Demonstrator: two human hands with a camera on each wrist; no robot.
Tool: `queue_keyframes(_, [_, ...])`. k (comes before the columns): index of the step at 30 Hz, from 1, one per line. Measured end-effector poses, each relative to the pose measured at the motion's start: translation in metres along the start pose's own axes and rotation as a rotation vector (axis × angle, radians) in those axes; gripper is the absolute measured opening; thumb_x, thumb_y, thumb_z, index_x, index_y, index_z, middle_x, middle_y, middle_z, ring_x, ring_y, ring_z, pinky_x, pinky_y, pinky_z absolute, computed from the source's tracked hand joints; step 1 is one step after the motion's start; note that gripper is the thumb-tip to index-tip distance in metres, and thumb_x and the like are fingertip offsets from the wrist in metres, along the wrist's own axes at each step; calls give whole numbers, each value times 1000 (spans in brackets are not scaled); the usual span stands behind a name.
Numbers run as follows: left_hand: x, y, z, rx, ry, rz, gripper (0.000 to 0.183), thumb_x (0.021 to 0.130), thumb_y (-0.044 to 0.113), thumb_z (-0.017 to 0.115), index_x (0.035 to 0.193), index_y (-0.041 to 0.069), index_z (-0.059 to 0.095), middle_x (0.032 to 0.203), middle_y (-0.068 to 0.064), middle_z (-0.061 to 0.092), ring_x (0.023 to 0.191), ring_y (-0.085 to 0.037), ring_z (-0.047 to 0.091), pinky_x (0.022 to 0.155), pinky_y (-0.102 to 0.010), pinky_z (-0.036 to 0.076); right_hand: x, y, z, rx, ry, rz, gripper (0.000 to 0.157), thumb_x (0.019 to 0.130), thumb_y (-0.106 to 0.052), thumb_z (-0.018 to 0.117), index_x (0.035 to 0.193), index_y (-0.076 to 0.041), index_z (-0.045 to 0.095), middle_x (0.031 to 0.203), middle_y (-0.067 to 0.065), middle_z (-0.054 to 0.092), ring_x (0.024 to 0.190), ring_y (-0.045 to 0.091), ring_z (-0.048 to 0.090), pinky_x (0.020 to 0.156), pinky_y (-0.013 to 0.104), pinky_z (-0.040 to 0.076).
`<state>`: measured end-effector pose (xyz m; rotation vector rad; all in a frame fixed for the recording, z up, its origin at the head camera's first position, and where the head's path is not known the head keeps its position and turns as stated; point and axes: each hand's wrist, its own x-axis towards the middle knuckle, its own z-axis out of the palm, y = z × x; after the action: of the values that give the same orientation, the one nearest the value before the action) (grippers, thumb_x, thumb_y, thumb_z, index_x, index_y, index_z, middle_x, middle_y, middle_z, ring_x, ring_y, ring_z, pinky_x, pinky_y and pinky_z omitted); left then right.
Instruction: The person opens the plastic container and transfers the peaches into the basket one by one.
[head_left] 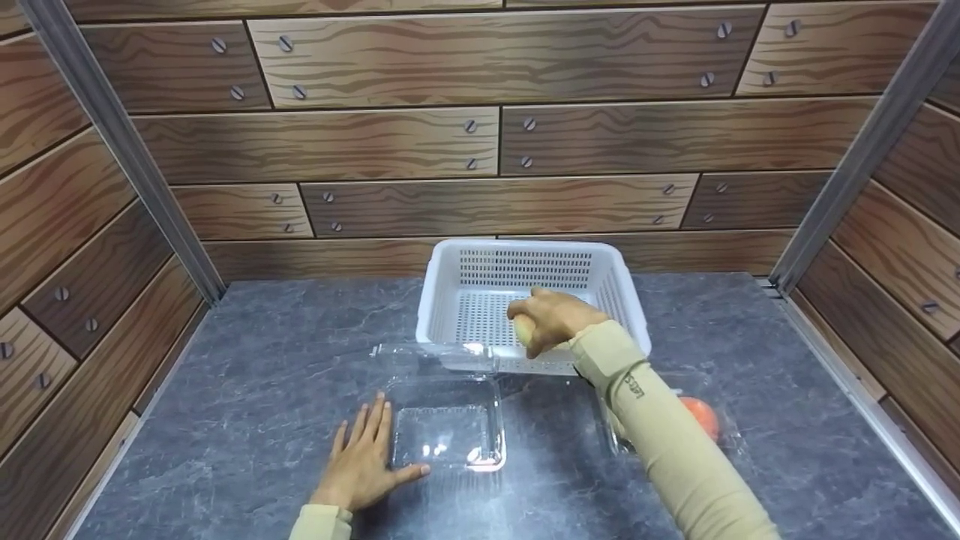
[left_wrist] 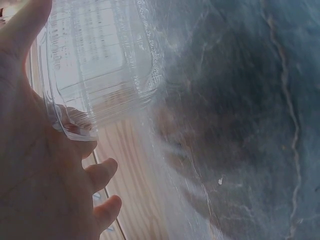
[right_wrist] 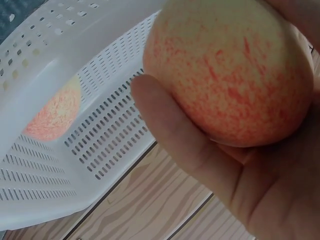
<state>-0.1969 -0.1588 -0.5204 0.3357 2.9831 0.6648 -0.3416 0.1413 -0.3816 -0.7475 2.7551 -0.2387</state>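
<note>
My right hand (head_left: 555, 319) grips an apple (right_wrist: 230, 75), yellow with red streaks, above the white perforated basket (head_left: 435, 300). In the right wrist view the thumb curls along the apple's side. A similar fruit (right_wrist: 57, 112) sits inside the basket; in the head view it is hidden. My left hand (head_left: 360, 465) lies with fingers spread along the left side of a clear plastic clamshell box (head_left: 499, 427), its thumb at the front corner. The lid (head_left: 431, 360) is raised at the back, and nothing lies in the box. In the left wrist view, the box wall (left_wrist: 100, 100) rests against the hand.
To the right, partly under my right forearm, stands another clear plastic box (head_left: 615, 442) with a red-orange fruit (head_left: 701, 416) in it. Wood-patterned panels (head_left: 525, 142) enclose the grey marbled table (head_left: 247, 390) at the back and both sides.
</note>
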Motion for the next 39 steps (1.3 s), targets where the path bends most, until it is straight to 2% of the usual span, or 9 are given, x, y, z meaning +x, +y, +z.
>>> queue_keyframes(7, [0,0,1,6,-4,4,113,84,66,68,154,-11,26,164,-28,16,148,-49,19,118,-67,11,0,2,0,3,25,-10,61,71,-15,89,128,-18,66,109,13,53,86,24,56,71,38,55])
queue_keyframes(15, [1,-1,0,-4,-1,-2,113,84,66,70,154,-11,26,164,-27,16,148,-48,19,117,-67,11,3,6,2,-4,79,-67,55,69,-15,89,120,-14,68,103,13,52,83,23,56,69,36,52])
queue_keyframes(26, [2,-2,2,3,12,-1,113,83,67,69,154,-11,27,164,-27,16,148,-48,19,118,-67,11,6,13,0,68,20,-24,62,75,-19,78,135,-14,62,111,14,51,90,25,57,75,39,54])
queue_keyframes(30, [2,-2,2,6,12,4,113,84,67,69,154,-11,27,164,-27,16,148,-48,19,118,-67,11,9,14,0,80,10,8,66,76,-19,77,139,-11,57,111,15,51,92,27,57,77,40,54])
queue_keyframes(32, [2,-2,3,5,10,7,112,84,66,69,154,-11,27,163,-28,16,148,-49,19,117,-67,11,10,15,1,104,22,29,74,77,-20,79,143,-6,50,115,17,52,94,28,58,79,42,55])
queue_keyframes(35, [2,-1,3,0,10,10,112,84,65,69,154,-12,27,163,-28,16,148,-49,19,117,-67,11,12,17,3,165,53,62,78,77,-20,83,140,2,43,116,19,54,95,31,59,79,43,56])
queue_keyframes(37, [2,-2,3,-3,10,10,112,84,65,69,154,-12,27,163,-28,16,148,-49,19,118,-67,10,12,19,4,198,81,70,80,76,-20,85,139,4,40,115,19,56,96,31,60,80,43,56])
queue_keyframes(39, [2,-2,3,-6,7,7,113,83,66,70,154,-11,27,164,-27,16,148,-49,19,118,-67,11,13,22,5,208,103,75,75,75,-19,85,134,2,42,112,18,57,94,31,60,78,43,56])
